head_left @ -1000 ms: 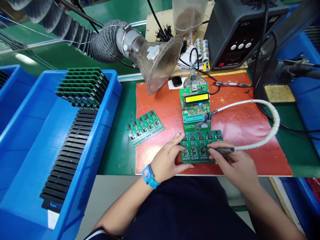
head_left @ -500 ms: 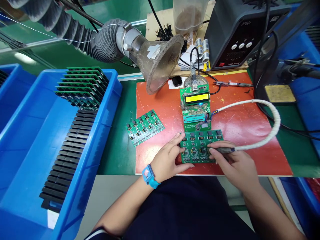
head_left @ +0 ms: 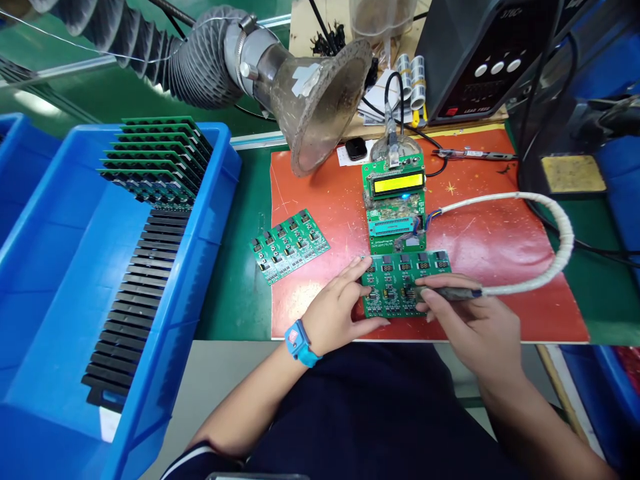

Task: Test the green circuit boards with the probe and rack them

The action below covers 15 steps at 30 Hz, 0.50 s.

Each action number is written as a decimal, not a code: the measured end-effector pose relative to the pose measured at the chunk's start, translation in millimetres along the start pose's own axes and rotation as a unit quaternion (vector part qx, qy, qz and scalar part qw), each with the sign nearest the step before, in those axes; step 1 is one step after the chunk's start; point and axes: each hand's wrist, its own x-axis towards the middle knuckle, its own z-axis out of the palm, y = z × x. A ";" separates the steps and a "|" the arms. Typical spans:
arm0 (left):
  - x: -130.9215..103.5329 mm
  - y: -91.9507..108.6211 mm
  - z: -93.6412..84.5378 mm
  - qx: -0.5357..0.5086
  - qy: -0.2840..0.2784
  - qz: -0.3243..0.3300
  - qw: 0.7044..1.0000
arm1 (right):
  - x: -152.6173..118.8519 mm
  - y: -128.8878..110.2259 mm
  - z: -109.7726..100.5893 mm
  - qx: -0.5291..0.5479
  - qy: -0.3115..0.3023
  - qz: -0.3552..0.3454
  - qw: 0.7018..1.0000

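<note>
Right hand (head_left: 477, 323) shifted slightly, pinching probe (head_left: 457, 293) | left hand (head_left: 335, 308) spread across circuit board (head_left: 397, 280) edge | funnel (head_left: 320, 100) overhangs mat (head_left: 345, 193)

Green circuit board (head_left: 396, 283): rectangular, five small digit displays along far side, lying flat on red mat (head_left: 500, 240), close to mat's near edge. Dark slim probe (head_left: 453, 293): tip pointing left over board, contact unclear; white-wrapped cable (head_left: 569, 243) looping from right end.

Blue bin (head_left: 55, 320) left of the red mat (head_left: 480, 233)
</note>
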 end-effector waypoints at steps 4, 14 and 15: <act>1.4 1.8 -0.4 0.004 0.002 0.004 1.000 | -1.7 0.8 10.3 0.003 -0.018 -0.010 1.000; 0.2 1.2 0.5 0.004 -0.003 -0.002 1.000 | 1.1 2.6 11.5 -0.064 -0.028 -0.065 0.995; -0.2 1.4 1.0 0.006 -0.003 -0.003 1.000 | 0.7 3.2 11.8 -0.073 -0.026 -0.075 0.994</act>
